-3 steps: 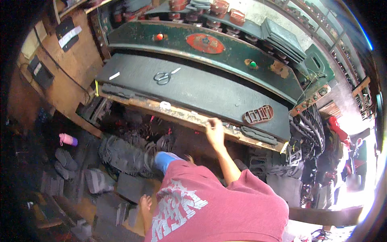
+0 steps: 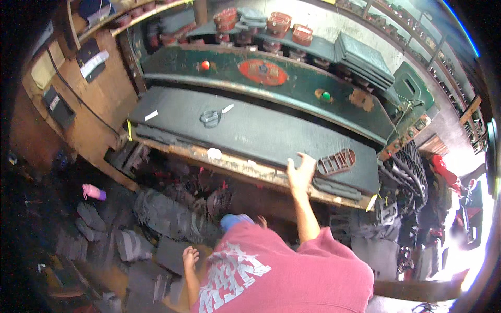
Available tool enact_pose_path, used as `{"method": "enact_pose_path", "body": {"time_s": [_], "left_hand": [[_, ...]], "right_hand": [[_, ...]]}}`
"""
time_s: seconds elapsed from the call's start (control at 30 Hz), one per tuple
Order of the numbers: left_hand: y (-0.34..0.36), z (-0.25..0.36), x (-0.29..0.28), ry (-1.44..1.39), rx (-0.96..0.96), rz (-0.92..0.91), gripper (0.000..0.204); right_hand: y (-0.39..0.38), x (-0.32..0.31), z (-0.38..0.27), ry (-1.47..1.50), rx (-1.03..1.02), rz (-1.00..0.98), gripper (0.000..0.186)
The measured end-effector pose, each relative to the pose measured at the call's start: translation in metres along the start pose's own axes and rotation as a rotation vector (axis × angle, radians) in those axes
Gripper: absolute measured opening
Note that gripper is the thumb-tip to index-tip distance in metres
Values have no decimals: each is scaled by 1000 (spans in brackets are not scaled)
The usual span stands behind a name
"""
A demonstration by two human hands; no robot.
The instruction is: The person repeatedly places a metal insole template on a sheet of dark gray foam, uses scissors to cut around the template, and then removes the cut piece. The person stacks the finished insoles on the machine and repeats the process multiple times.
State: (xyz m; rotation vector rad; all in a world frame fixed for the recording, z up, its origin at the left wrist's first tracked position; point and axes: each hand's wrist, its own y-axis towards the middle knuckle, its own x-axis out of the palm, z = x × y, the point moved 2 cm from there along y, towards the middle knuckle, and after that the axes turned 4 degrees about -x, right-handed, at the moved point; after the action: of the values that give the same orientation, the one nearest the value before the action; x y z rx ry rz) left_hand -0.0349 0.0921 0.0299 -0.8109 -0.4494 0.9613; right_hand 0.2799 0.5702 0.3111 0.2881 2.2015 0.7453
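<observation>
My right hand (image 2: 301, 176) is open over the front edge of the bench, thumb and fingers spread, holding nothing. Just right of it lies a brown sole-shaped metal cutting die (image 2: 336, 162) with crossbars, on the dark sheet (image 2: 250, 134); a gap is visible between hand and die. My left hand (image 2: 191, 257) hangs low beside my body, its fingers loosely bent and nothing seen in them. Farther left on the sheet rest black-handled scissors (image 2: 211, 119) and a small white strip (image 2: 151, 115).
Behind the sheet spans a green press beam (image 2: 209, 70) with a red knob and a green knob. Red cutting dies (image 2: 279, 22) and stacked dark sheets (image 2: 362, 60) stand above it. Dark scrap pieces (image 2: 175, 214) and a pink-purple bottle (image 2: 94, 192) are low at left.
My right hand has moved right along the bench edge toward the cutting die, and its fingers have spread. My left hand has shifted slightly. The whole view has moved a little.
</observation>
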Motion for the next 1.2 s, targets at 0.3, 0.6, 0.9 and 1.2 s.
{"method": "enact_pose_path", "body": {"time_s": [0.3,0.6,0.9,1.2], "left_hand": [[-160,364,401,439,1022,-569,21],[-323,525,773,636,1404,-638,60],[-297,593,888,935,1284,-412,87],[-271,600,892,1023,1689,-545,76]], "right_hand": [[17,-27,139,-542,337,-466,133],[17,-33,150,-313,208,-349,106],[34,-52,163,-250,257,-344,94],[17,-35,157,-198,285,-264,97]]}}
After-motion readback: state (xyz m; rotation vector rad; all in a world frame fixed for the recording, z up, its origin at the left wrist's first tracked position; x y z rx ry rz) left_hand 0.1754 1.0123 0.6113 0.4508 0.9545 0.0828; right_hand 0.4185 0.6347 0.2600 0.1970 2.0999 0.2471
